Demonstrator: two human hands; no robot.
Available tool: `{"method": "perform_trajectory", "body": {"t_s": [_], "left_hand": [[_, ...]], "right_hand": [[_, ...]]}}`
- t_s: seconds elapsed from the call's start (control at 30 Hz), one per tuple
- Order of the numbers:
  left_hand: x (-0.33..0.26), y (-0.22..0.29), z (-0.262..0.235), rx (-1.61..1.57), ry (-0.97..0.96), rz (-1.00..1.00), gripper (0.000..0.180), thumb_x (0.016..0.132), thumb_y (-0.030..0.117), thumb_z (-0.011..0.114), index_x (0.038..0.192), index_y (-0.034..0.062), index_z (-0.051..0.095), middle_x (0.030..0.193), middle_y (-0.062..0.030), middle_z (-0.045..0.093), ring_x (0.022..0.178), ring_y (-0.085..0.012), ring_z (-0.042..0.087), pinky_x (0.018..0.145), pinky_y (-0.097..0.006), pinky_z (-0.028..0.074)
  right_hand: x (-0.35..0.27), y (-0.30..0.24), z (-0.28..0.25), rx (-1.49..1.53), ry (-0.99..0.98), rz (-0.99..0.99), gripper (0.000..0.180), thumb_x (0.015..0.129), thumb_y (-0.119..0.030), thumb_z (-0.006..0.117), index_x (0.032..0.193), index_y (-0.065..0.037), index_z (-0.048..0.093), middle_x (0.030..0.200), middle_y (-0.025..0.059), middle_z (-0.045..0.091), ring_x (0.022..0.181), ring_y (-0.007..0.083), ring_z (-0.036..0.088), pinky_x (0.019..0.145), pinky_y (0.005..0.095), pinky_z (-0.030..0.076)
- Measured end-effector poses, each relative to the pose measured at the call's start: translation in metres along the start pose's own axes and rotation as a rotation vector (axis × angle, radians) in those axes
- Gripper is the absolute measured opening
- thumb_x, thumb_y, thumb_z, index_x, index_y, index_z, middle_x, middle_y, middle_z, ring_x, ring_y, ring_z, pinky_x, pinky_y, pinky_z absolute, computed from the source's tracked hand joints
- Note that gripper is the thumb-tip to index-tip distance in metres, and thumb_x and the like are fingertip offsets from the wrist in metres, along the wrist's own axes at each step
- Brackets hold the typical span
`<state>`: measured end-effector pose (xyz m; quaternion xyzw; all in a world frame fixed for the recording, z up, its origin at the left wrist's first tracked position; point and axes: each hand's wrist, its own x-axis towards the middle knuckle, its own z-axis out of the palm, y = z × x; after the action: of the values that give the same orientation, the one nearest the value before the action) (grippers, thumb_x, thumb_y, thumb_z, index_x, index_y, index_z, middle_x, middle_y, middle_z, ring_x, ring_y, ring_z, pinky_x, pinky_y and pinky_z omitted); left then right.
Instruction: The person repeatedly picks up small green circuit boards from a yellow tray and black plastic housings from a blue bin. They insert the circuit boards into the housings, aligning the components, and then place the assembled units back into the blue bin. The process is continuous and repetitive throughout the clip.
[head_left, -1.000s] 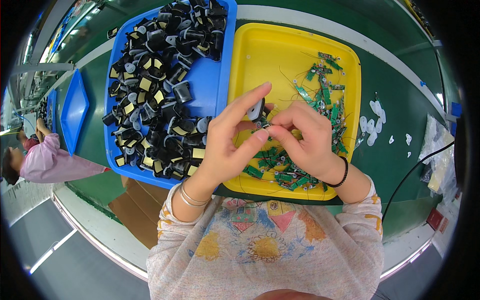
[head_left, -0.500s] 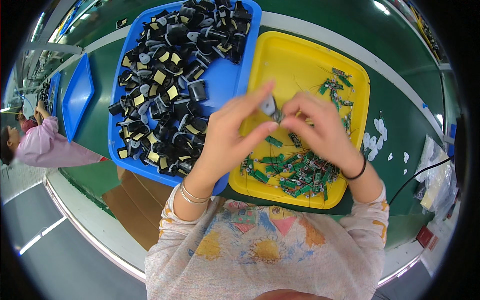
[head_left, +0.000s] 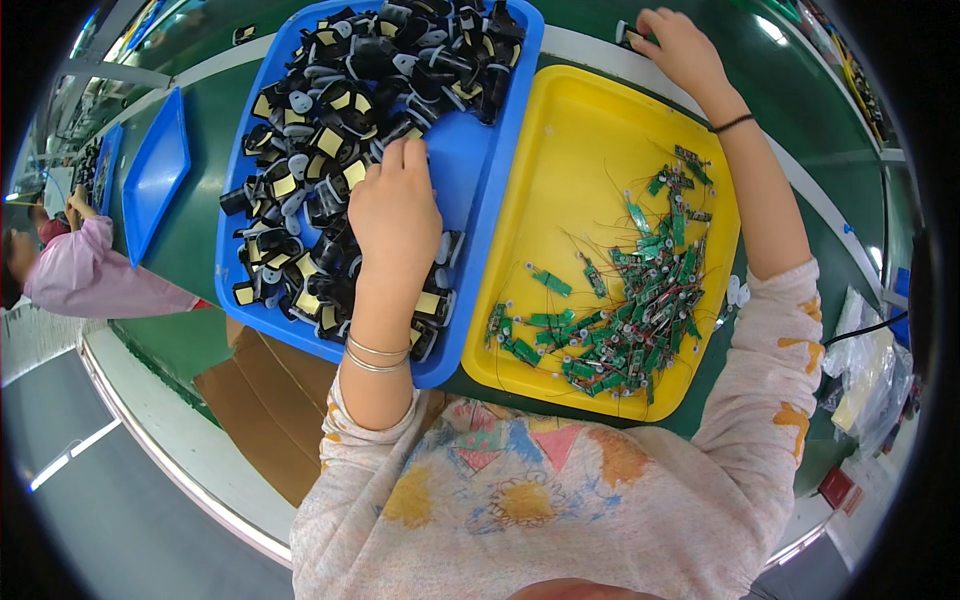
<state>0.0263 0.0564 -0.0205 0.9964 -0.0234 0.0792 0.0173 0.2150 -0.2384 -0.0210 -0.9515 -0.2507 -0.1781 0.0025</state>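
So this looks like the pick-and-drop part of the cycle. Left hand (head_left: 395, 205) is down in the blue tray (head_left: 480, 190), fingers curled onto one of the black parts (head_left: 330, 130); can't tell if it's actually gripped. Right hand (head_left: 675, 45) is way past the far edge of the yellow tray (head_left: 570, 180), touching a small dark piece (head_left: 630, 35) on the desk (head_left: 840, 210). The green circuit boards (head_left: 630, 310) sit heaped at the yellow tray's near right. I'd guess the next move needs one black part lifted clear of its neighbours.

Black part (head_left: 628, 36) half under right hand (head_left: 672, 45)
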Motion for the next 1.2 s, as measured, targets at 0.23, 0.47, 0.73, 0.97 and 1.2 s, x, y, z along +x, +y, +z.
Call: {"method": "perform_trajectory", "body": {"t_s": [0.23, 0.47, 0.73, 0.97, 1.2], "left_hand": [[-0.005, 0.018, -0.027, -0.559, 0.181, -0.112, 0.052, 0.064, 0.016, 0.074, 0.104, 0.0064, 0.043, 0.096, -0.0087, 0.056, 0.072, -0.0260, 0.061, 0.057, -0.034, 0.049], [-0.010, 0.029, -0.037, -0.763, 0.165, 0.041, 0.033, 0.064, 0.014, 0.075, 0.080, 0.0023, 0.049, 0.073, -0.0037, 0.050, 0.057, -0.0131, 0.050, 0.049, -0.022, 0.041], [-0.021, 0.037, -0.029, -1.551, -0.168, -0.098, 0.032, 0.085, 0.033, 0.050, 0.070, 0.0070, 0.041, 0.057, 0.0025, 0.035, 0.046, -0.0057, 0.030, 0.039, -0.018, 0.022], [-0.027, 0.052, -0.020, -1.994, -0.515, -0.047, 0.029, 0.090, 0.034, 0.038, 0.085, 0.0057, 0.042, 0.072, -0.0011, 0.046, 0.058, -0.0062, 0.041, 0.048, -0.019, 0.035], [-0.029, 0.065, -0.029, -2.039, -0.458, -0.076, 0.019, 0.086, 0.008, 0.051, 0.101, -0.0038, 0.051, 0.097, -0.0100, 0.058, 0.087, -0.0153, 0.057, 0.078, -0.029, 0.047]], "right_hand": [[-0.095, -0.156, -0.086, 0.270, -0.226, -0.227, 0.019, 0.065, -0.019, 0.066, 0.075, -0.007, 0.057, 0.075, 0.0056, 0.052, 0.078, 0.0235, 0.051, 0.065, 0.0344, 0.043], [-0.146, -0.191, -0.071, 0.306, -0.406, -0.169, 0.015, 0.071, -0.020, 0.058, 0.076, -0.006, 0.058, 0.077, 0.0059, 0.054, 0.078, 0.0211, 0.052, 0.062, 0.0320, 0.042], [-0.130, -0.167, -0.100, 1.923, -0.081, 0.455, 0.013, 0.083, -0.002, 0.050, 0.074, -0.003, 0.041, 0.072, 0.0072, 0.057, 0.064, 0.0171, 0.060, 0.058, 0.0266, 0.048], [-0.133, -0.167, -0.103, 2.121, -0.178, 0.494, 0.015, 0.083, -0.001, 0.052, 0.086, -0.004, 0.038, 0.071, 0.0085, 0.058, 0.073, 0.0151, 0.061, 0.066, 0.0248, 0.049], [-0.140, -0.171, -0.099, 1.957, 0.128, 0.460, 0.019, 0.080, -0.001, 0.058, 0.091, -0.003, 0.042, 0.075, 0.0083, 0.060, 0.079, 0.0166, 0.061, 0.069, 0.0268, 0.049]]}}
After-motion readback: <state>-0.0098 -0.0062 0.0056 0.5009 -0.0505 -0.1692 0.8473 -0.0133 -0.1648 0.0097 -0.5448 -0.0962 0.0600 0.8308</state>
